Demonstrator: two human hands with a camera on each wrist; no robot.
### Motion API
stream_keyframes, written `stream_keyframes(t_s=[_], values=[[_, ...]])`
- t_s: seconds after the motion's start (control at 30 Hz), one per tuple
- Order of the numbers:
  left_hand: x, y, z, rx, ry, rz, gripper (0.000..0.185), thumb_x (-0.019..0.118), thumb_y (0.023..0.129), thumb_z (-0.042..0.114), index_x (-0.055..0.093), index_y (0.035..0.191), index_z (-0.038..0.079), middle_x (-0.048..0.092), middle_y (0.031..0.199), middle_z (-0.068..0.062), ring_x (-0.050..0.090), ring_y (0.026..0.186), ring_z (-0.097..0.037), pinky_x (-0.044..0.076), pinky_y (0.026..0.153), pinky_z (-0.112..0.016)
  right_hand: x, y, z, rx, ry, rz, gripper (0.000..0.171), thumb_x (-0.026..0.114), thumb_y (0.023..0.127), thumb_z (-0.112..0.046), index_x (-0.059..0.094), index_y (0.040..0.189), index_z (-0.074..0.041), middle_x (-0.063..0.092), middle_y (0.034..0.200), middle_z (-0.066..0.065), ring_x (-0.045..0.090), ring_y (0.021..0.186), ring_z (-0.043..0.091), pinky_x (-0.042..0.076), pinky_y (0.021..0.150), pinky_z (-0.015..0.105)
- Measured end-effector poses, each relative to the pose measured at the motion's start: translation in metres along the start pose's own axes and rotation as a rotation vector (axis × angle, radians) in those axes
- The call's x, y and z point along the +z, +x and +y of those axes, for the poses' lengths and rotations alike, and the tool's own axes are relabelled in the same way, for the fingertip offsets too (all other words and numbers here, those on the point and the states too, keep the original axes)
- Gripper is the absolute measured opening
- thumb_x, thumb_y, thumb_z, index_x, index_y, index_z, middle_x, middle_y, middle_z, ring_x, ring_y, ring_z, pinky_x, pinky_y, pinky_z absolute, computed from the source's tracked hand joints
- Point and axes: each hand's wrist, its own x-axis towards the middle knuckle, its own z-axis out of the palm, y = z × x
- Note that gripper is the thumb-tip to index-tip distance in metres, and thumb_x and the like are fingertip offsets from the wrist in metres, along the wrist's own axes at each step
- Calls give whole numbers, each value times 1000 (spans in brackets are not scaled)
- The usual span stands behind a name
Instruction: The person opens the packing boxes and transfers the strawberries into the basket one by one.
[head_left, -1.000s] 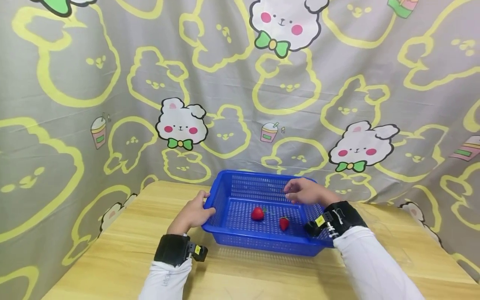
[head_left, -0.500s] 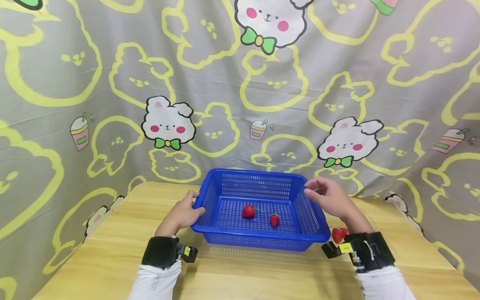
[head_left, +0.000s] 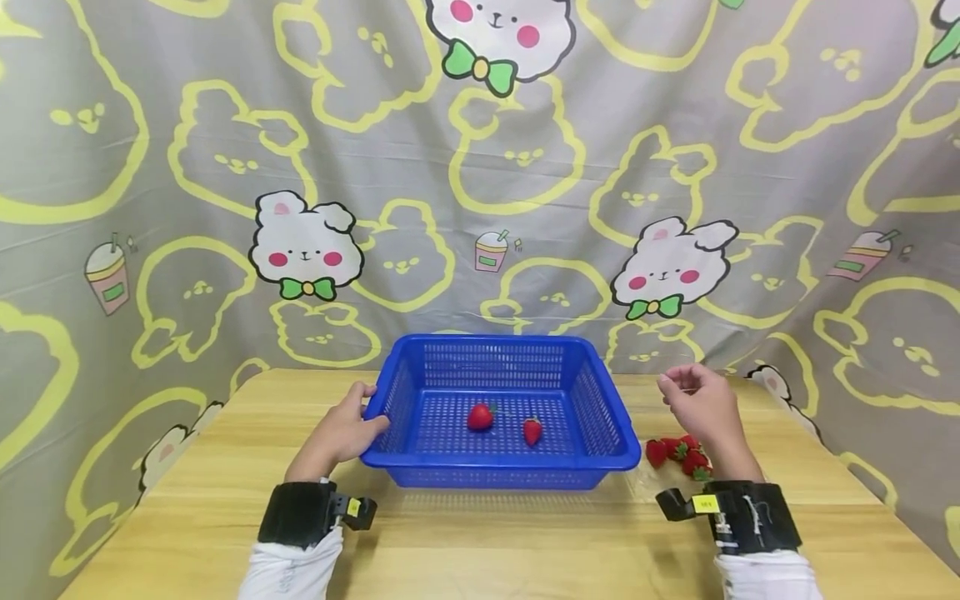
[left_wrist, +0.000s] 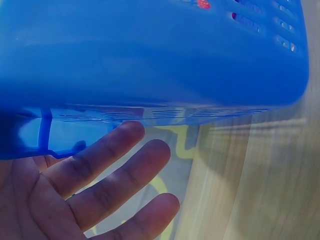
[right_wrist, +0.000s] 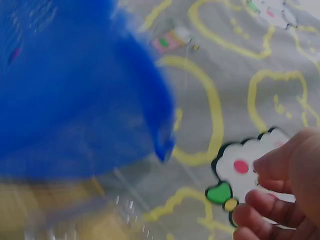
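Note:
A blue plastic basket with slotted walls stands on the table, with two strawberries inside: a rounder strawberry left of a smaller strawberry. My left hand holds the basket's left rim, thumb over the edge; in the left wrist view its other fingers extend below the rim. Right of the basket, my right hand hovers with loosely bent fingers and nothing visible between them. Close to it, several strawberries lie in a pile on a clear plastic sheet or tray, partly hidden by the hand and wrist.
The wooden table extends in front of the basket and to both sides. A grey curtain with rabbit drawings hangs behind and around it. Black wrist straps with cameras sit on both arms.
My right hand has moved from over the basket's inside to the right, past its rim, and the strawberry pile has come into view. My left hand stays on the left rim.

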Motion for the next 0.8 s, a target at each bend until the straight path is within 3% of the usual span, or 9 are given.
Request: stream_keyframes(t_s=[0.13,0.33,0.53,0.8], values=[[-2,-1,0,6,-6,1,50,52,95,16,33,139,0,54,124,-32,62,100,-40,52,82,-56,-1,2,10,-9,-174,-80,32,57,96,-28,60,105,2,61,95,20,57,83,33,46,59,33],[-3,-2,0,10,-21,-5,51,52,96,16,32,140,0,53,125,-33,62,101,-40,52,83,-56,-2,6,20,17,-290,-224,27,59,93,-22,58,102,4,62,91,21,58,77,31,49,60,38],[-4,-1,0,-5,-37,-7,53,52,96,17,30,142,1,52,127,-33,62,102,-42,52,82,-56,3,13,25,30,-353,-395,31,68,86,-18,60,105,6,63,96,24,61,81,32,51,68,46],[-2,1,0,-16,-43,-20,53,51,97,16,29,142,1,50,129,-34,61,104,-43,52,83,-56,12,11,35,40,-387,-520,32,75,81,-16,63,101,6,63,88,16,59,75,25,50,67,43]])
